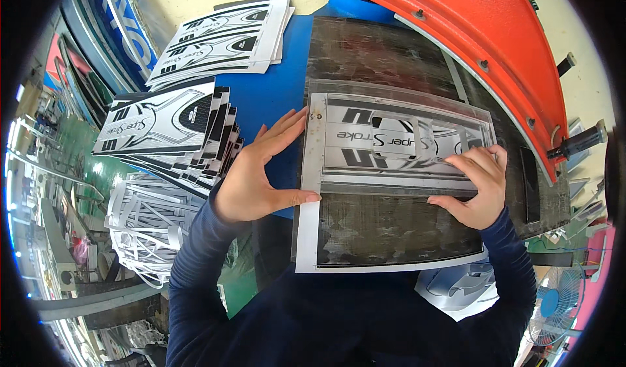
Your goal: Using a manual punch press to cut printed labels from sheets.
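Note:
A clear plastic template (407, 184) with a raised clear frame on top lies over a printed sheet (306, 236) with black and grey graphics, on a worn dark board (365, 47). My left hand (264, 171) is open, its thumb and fingers spread along the left edge of the template and sheet. The thumb tip rests on the white margin. My right hand (479, 184) curls over the template's right part, fingers bent on its top and thumb by its near edge. The sheet's near part, mostly dark, shows below the template.
Left of the board, a stack of cut printed pieces (156, 122) and a stack of printed sheets (228, 37) lie on a blue surface (261, 93). White paper offcuts (153, 217) pile up below. A red metal beam (482, 34) with black knobs bounds the right. A fan (554, 302) stands lower right.

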Demonstrator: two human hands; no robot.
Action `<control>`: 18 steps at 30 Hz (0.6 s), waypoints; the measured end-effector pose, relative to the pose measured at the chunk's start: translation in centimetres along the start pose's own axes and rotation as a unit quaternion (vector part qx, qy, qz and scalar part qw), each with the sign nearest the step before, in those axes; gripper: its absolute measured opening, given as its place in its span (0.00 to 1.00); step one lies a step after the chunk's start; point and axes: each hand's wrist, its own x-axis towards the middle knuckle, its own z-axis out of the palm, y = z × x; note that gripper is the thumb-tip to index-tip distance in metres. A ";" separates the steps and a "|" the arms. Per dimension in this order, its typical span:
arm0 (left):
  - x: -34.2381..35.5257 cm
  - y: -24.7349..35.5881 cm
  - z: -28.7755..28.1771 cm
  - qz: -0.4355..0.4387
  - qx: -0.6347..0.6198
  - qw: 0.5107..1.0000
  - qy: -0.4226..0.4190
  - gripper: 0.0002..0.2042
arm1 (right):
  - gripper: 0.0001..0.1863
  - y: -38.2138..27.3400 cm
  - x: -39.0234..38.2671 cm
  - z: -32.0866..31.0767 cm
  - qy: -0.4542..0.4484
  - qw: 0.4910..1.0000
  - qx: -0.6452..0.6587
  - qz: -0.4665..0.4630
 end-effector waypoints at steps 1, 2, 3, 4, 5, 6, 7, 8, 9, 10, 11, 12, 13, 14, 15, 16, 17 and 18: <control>0.0 0.0 0.0 -0.001 -0.001 1.000 -0.001 0.51 | 0.33 0.0 0.0 0.0 -0.008 1.000 0.005 0.011; 0.0 0.0 0.0 -0.003 0.000 1.000 0.000 0.51 | 0.33 0.0 0.0 0.0 -0.006 1.000 0.001 0.003; 0.0 0.1 0.0 -0.006 -0.002 1.000 0.004 0.50 | 0.33 0.0 0.0 0.0 -0.007 1.000 0.000 0.003; 0.0 0.1 0.1 -0.005 -0.002 1.000 0.000 0.50 | 0.34 0.0 0.0 0.0 -0.012 1.000 0.002 0.012; 0.0 0.1 0.1 -0.007 0.002 1.000 -0.001 0.50 | 0.34 0.0 0.1 0.0 -0.009 1.000 -0.001 0.004; 0.0 0.1 0.0 -0.010 0.003 1.000 0.001 0.50 | 0.34 0.0 0.1 0.0 -0.007 1.000 -0.001 0.003; 0.0 0.1 0.1 -0.011 0.005 1.000 -0.002 0.50 | 0.34 0.0 0.1 0.1 -0.005 1.000 0.003 0.007; 0.0 0.1 0.0 -0.009 0.003 1.000 -0.001 0.50 | 0.34 0.0 0.2 0.1 -0.006 1.000 0.001 0.000; 0.0 0.1 0.0 -0.008 0.001 1.000 0.004 0.50 | 0.34 0.0 0.2 0.1 -0.005 1.000 -0.001 -0.002; 0.0 0.1 0.0 -0.009 0.002 1.000 0.001 0.50 | 0.34 0.0 0.2 0.1 -0.005 1.000 0.003 0.005; 0.0 0.1 0.0 -0.008 0.004 1.000 0.002 0.50 | 0.34 0.0 0.1 0.1 -0.003 1.000 -0.002 -0.004; 0.0 0.1 0.1 -0.006 0.005 1.000 0.004 0.50 | 0.34 0.1 0.1 0.1 -0.007 1.000 -0.004 -0.002; -0.1 0.1 0.1 -0.007 0.004 1.000 0.004 0.50 | 0.34 0.2 0.0 0.1 -0.020 1.000 -0.005 0.010; -0.1 0.1 0.1 -0.006 0.004 1.000 0.005 0.50 | 0.34 0.2 0.0 0.2 -0.012 1.000 -0.006 -0.001; -0.1 0.0 0.1 -0.005 0.001 1.000 0.009 0.50 | 0.34 0.3 -0.1 0.2 -0.007 1.000 -0.010 -0.006; -0.1 0.0 0.2 -0.005 0.004 1.000 0.005 0.50 | 0.34 0.3 0.0 0.3 -0.007 1.000 -0.009 -0.002; -0.1 -0.1 0.2 -0.005 0.003 1.000 0.005 0.50 | 0.34 0.2 0.0 0.4 -0.002 1.000 -0.012 -0.011; -0.1 -0.1 0.2 -0.008 0.000 1.000 0.008 0.50 | 0.34 0.1 0.1 0.5 0.000 1.000 -0.019 -0.013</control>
